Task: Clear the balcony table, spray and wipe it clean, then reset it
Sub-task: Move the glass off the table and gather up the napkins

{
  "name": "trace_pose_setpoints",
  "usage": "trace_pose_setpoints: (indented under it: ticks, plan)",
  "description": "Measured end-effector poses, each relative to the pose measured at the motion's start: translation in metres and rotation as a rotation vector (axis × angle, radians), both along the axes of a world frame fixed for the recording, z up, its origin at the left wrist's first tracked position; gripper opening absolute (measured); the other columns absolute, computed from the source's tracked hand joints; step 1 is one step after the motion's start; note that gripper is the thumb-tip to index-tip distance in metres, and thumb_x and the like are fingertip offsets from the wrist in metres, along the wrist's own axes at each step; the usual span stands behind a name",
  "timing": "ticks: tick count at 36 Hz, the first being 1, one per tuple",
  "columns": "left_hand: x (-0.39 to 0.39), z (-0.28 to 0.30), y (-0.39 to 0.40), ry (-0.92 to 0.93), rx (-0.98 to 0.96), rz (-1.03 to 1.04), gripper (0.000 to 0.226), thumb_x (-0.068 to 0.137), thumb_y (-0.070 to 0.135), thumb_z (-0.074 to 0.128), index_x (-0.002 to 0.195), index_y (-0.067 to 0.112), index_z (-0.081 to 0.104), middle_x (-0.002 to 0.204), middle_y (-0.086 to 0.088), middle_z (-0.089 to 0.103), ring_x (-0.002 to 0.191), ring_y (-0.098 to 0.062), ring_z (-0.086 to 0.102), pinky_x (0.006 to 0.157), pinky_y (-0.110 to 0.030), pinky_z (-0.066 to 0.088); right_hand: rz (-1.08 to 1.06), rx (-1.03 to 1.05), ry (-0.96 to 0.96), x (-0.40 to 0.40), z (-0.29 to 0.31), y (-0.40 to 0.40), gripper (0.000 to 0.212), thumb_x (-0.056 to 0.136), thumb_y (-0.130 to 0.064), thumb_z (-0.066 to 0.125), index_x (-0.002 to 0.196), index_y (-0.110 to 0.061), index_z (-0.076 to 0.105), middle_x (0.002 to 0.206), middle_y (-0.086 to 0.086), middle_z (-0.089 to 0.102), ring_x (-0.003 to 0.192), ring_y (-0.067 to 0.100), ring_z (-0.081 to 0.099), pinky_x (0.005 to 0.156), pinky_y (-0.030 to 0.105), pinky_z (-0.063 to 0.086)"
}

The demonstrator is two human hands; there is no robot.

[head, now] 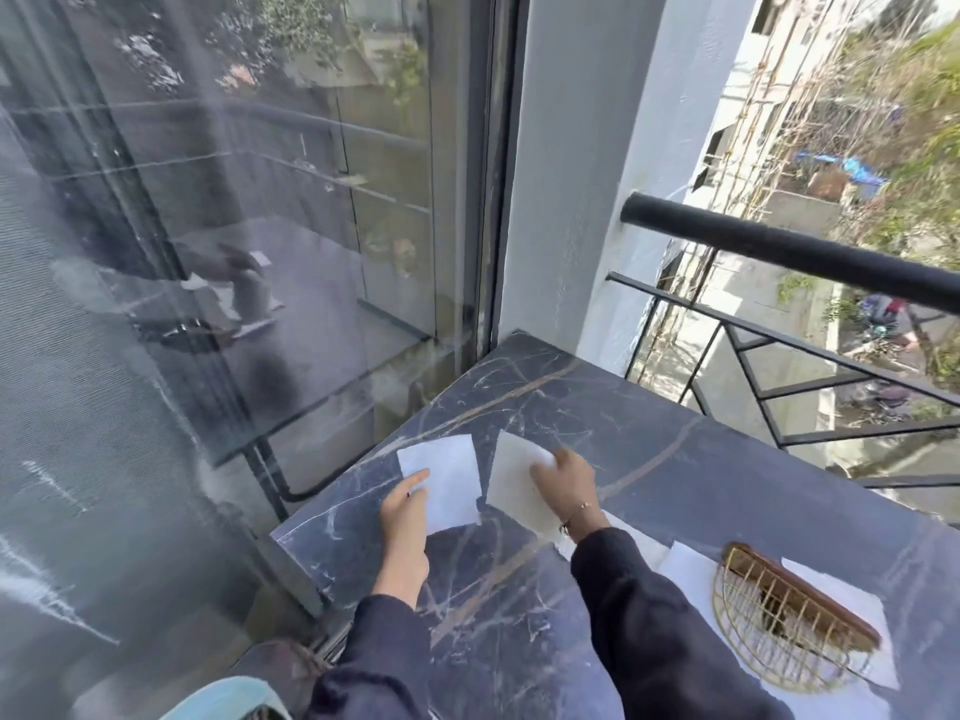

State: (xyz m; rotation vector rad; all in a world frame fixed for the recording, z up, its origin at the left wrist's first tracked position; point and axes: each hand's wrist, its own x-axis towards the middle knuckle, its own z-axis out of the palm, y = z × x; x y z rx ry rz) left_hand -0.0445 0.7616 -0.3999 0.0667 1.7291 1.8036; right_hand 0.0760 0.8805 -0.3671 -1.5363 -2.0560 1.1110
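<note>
Two paper squares [447,480] lie side by side on the table [649,459]; wire basket [779,626] sits right, on more sheets [691,569].

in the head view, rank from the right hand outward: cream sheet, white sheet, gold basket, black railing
From the right hand:
1. Cream sheet, under its fingers.
2. White sheet, just to its left, under the left hand.
3. Gold basket, lower right on the table.
4. Black railing, beyond the table's far edge.

The dark veined marble table [649,459] carries two white square mats. The left mat [447,480] and right mat [514,485] lie flat, just apart
</note>
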Motion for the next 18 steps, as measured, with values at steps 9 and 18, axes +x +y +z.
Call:
trace_pose_setpoints:
  ticks: [9,18]
  plan:
    - [0.025,0.019,0.004,-0.114,0.092,-0.125,0.029,0.098,0.031,0.046,0.081,0.015,0.064,0.085,-0.006,0.062,0.084,-0.019,0.053,0.061,-0.028,0.037,0.143,0.043,0.323,-0.001,0.056,-0.018,0.026,0.083,-0.003,0.047,0.062,-0.016,0.038,0.064,-0.006,0.038,0.058,0.009,0.034,0.051,0.02,0.027]
    - [0.03,0.023,0.007,-0.166,0.047,-0.307,0.019,0.091,0.028,0.062,0.088,0.01,0.063,0.085,-0.01,0.067,0.071,-0.02,0.062,0.053,-0.022,0.05,0.268,0.014,0.168,0.008,0.034,-0.017,0.017,0.081,-0.005,0.059,0.068,-0.01,0.051,0.071,0.0,0.05,0.067,0.014,0.044,0.062,0.023,0.036]
